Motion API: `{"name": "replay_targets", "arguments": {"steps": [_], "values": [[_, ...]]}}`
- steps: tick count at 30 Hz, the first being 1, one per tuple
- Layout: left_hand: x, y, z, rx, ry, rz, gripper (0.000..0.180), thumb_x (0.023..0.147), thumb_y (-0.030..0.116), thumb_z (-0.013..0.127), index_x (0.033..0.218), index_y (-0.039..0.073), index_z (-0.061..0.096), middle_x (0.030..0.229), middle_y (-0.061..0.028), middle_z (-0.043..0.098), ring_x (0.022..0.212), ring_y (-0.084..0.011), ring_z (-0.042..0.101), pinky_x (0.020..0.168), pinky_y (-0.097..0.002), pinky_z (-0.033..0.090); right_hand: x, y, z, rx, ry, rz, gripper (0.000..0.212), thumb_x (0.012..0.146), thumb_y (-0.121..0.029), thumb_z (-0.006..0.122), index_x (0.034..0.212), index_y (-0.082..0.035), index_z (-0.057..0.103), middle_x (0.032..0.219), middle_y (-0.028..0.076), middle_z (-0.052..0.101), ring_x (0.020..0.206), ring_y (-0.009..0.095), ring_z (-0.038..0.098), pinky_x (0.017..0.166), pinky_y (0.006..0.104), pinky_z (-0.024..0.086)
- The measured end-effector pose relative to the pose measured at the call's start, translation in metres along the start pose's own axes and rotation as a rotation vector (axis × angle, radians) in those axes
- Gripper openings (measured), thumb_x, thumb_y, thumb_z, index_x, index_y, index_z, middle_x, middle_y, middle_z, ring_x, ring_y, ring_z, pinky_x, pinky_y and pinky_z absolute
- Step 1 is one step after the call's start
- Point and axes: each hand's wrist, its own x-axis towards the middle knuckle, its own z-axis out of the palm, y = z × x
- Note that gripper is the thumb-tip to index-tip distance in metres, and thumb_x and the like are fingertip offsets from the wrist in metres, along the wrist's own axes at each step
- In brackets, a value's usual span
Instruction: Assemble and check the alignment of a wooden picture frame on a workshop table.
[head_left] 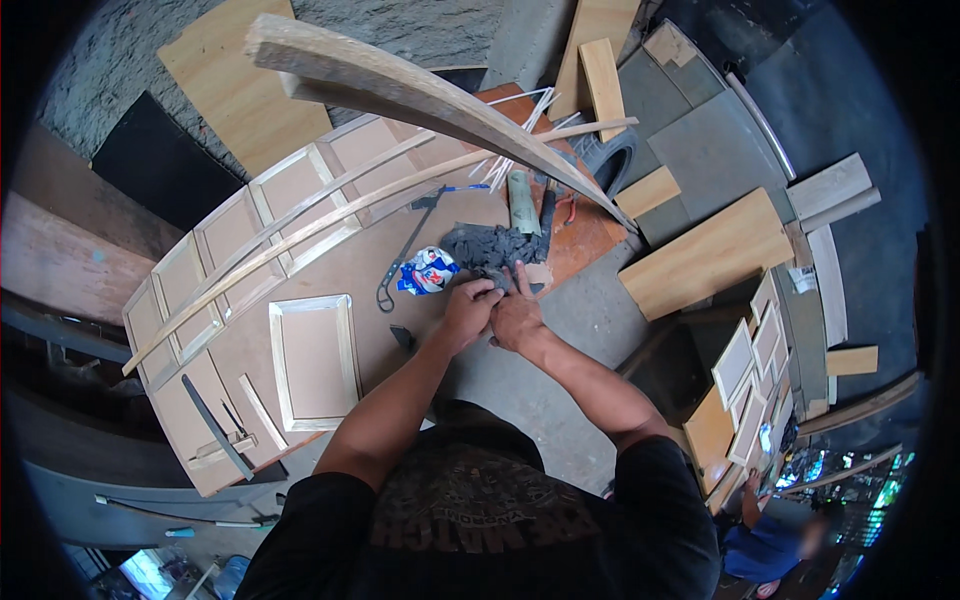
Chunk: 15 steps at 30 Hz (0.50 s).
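Note:
A dark grey, crumpled cloth-like bundle (490, 245) lies at the right end of the work table. My left hand (470, 308) is closed in a pinch at the near edge of this bundle. Close beside it, my right hand (515, 315) rests on the same edge with fingers stretched forward, its thumb side near the left fingertips. Exactly what lies between the fingertips is hidden. Just left of the bundle sits a blue and white plastic packet (428, 271). A long, thin dark tool with a looped handle (385, 295) lies farther left. Behind the bundle is a grey-green roll (522, 203).
A thick wooden beam (400, 85) slants over the table's far side. Long thin strips (290, 245) lie across panelled frames, with a small white-edged frame (315, 362) nearer me. Boards (705, 255) and a tyre (610, 158) stand right. Another person (765, 545) is at the lower right.

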Motion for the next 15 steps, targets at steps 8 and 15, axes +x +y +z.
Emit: {"name": "replay_targets", "arguments": {"steps": [8,15], "values": [[0.012,-0.013,-0.013,0.074,0.036,0.086,0.030,0.095,0.019,0.068,0.114,-0.004,0.071,0.110,-0.0123,0.072,0.102,-0.0174,0.066,0.092,-0.0303,0.050,0.010,0.000,-0.030,-0.067,-0.164,-0.059,0.081,0.085,-0.057,0.069,0.149,-0.012,0.050,0.155,0.007,0.048,0.153,0.039,0.021,0.117,0.0672,-0.014],[0.022,-0.023,-0.017,0.129,-0.012,0.141,0.029,0.096,0.018,0.067,0.114,-0.004,0.071,0.110,-0.0119,0.072,0.103,-0.0182,0.065,0.093,-0.0316,0.049,0.011,0.004,-0.020,-0.015,-0.032,-0.070,0.081,0.084,-0.057,0.070,0.148,-0.011,0.051,0.151,0.007,0.053,0.153,0.039,0.020,0.117,0.0667,-0.015]]}}
